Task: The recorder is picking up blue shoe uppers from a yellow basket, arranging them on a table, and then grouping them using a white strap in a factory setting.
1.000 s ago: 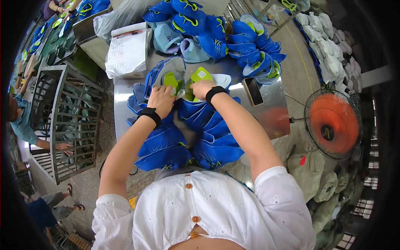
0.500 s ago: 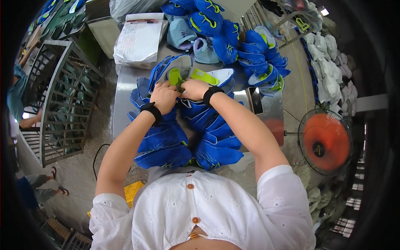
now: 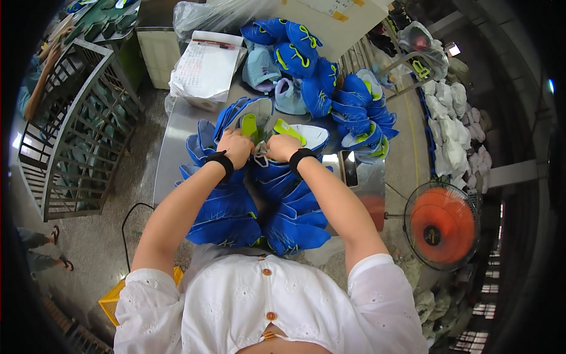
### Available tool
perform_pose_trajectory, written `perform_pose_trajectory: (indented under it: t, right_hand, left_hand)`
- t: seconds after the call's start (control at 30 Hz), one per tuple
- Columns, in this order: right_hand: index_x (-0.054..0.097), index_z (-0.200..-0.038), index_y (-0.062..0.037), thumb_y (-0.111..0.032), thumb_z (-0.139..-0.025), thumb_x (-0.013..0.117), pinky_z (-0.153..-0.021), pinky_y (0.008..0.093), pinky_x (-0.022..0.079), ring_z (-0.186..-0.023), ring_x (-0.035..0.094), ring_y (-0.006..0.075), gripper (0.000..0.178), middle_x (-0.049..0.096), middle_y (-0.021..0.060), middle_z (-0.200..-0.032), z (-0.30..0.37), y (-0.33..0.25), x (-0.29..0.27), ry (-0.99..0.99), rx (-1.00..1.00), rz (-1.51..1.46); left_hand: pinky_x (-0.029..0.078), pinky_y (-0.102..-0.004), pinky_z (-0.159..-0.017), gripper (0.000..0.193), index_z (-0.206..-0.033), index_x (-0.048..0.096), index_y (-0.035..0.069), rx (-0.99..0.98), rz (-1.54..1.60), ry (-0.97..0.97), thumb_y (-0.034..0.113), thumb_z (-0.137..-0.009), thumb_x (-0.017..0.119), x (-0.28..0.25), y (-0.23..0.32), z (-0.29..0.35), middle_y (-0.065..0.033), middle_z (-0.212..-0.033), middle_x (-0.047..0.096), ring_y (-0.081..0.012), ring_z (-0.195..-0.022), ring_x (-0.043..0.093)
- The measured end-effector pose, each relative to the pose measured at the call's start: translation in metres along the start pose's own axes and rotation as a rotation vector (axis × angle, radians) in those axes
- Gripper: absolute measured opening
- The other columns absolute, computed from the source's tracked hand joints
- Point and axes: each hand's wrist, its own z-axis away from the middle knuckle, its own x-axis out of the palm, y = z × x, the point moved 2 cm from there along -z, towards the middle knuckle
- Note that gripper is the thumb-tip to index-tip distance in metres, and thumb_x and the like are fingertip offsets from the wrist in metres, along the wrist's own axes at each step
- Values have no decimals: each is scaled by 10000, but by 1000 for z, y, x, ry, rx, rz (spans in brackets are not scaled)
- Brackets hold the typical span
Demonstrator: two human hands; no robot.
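Both my hands work close together over a pile of blue shoe uppers with lime-green trim on the metal table. My left hand point(image 3: 237, 147) is closed by a blue upper point(image 3: 227, 118) with a lime tongue point(image 3: 249, 125); what its fingertips hold is hidden. My right hand point(image 3: 283, 147) is closed, fingertips pinching a thin whitish cord point(image 3: 261, 156) that loops down between the hands. Just beyond it, a lime piece point(image 3: 289, 132) lies on an upper with a pale lining point(image 3: 312, 135). Two stacks of blue uppers point(image 3: 221, 206) point(image 3: 298, 221) rest nearer me.
Behind the pile lie written papers point(image 3: 206, 68) with a pen, light-blue shoes point(image 3: 261, 65) and more blue uppers point(image 3: 362, 103). A phone point(image 3: 348, 168) sits right on the metal table point(image 3: 168, 153). A fan point(image 3: 442, 225) stands right, a barred cart point(image 3: 82, 135) left. Another person's arm point(image 3: 38, 85) shows far left.
The view has shifted slightly. My hands have drawn a little apart, and the whitish cord now shows between them. The lime piece by my right hand sits at a steeper angle.
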Motion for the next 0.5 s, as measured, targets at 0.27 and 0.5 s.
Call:
perform_pose_trajectory:
  t: [0.27,0.5]
  right_hand:
    - [549,-623,-33,-117,-746,565,-498,213,360,-519,451,73,149,495,-4,-572,48,-14,3,-148,-35,-1205]
    - [440,-601,-40,-118,-776,539,-597,223,304,-632,382,95,215,415,12,-694,136,-45,-31,-69,-349,-1630]
  left_hand:
    - [316,-364,-830,155,-827,672,265,-34,-21,64,247,-686,611,4,-2,9,22,-818,624,-180,-946,490]
    - [311,-373,-819,142,-823,664,266,-23,-60,57,268,-709,579,15,-4,7,18,-810,622,-204,-955,482]
